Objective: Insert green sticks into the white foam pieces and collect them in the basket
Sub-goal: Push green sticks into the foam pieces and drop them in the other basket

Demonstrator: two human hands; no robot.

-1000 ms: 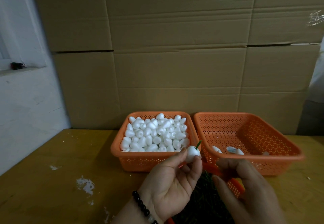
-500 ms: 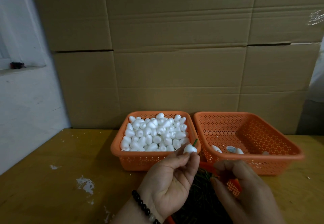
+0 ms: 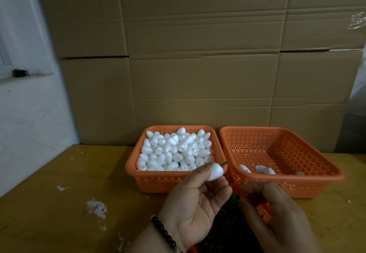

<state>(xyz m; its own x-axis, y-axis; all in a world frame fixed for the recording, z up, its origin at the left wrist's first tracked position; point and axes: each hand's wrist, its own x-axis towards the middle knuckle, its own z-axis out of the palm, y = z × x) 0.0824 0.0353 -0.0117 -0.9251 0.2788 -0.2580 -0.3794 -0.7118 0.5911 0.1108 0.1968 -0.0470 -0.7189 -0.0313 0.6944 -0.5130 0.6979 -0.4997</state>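
Foam pieces heaping left basket; few in right basket; left hand pinching stick-tipped piece; right hand's grip unclear.

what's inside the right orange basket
A few white foam pieces lie at the near edge of the right basket; the rest is bare. Its near wall hides their lower parts and any sticks.

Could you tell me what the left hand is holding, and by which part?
The left hand pinches a white foam piece by its body; its green stick pokes out free.
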